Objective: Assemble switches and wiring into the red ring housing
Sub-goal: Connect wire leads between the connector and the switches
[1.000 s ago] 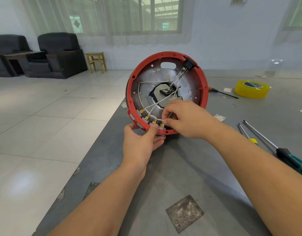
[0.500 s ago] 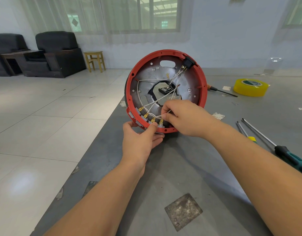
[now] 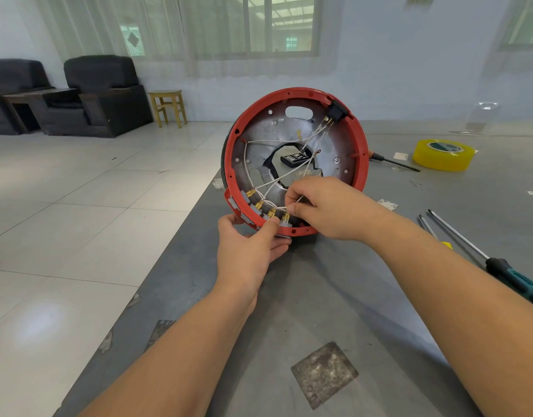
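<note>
The red ring housing (image 3: 361, 139) is held tilted on the table's near left edge, gripped at its lower rim by the left hand (image 3: 247, 251). A white wire (image 3: 277, 177) is pinched by the right hand (image 3: 322, 206). Four brass-terminal switches (image 3: 260, 204) are seated; wire routing appears unfinished
</note>
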`<act>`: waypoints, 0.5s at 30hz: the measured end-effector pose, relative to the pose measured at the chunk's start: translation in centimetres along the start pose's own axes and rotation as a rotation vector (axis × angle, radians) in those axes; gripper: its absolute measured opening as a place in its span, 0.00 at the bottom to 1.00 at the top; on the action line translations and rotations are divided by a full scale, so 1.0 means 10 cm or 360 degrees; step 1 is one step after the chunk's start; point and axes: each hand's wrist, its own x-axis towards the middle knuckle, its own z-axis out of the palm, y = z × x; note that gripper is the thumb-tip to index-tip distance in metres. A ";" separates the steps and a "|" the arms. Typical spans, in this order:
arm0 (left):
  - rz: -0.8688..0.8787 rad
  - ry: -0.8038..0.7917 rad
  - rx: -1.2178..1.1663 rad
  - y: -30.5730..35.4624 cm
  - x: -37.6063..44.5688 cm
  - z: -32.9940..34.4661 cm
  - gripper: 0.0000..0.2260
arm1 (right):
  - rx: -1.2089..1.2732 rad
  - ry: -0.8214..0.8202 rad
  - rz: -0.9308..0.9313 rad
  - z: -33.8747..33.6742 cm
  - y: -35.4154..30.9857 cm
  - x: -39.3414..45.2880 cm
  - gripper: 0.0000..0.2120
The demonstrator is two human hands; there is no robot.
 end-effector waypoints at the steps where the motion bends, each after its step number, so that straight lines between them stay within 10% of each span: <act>1: -0.0002 -0.0001 0.0001 0.00 0.00 0.00 0.21 | 0.0004 0.0005 0.0000 0.00 0.00 0.00 0.04; 15: -0.0041 -0.0005 0.0005 -0.01 0.02 -0.02 0.22 | -0.0020 0.0054 0.0022 0.05 -0.01 0.00 0.03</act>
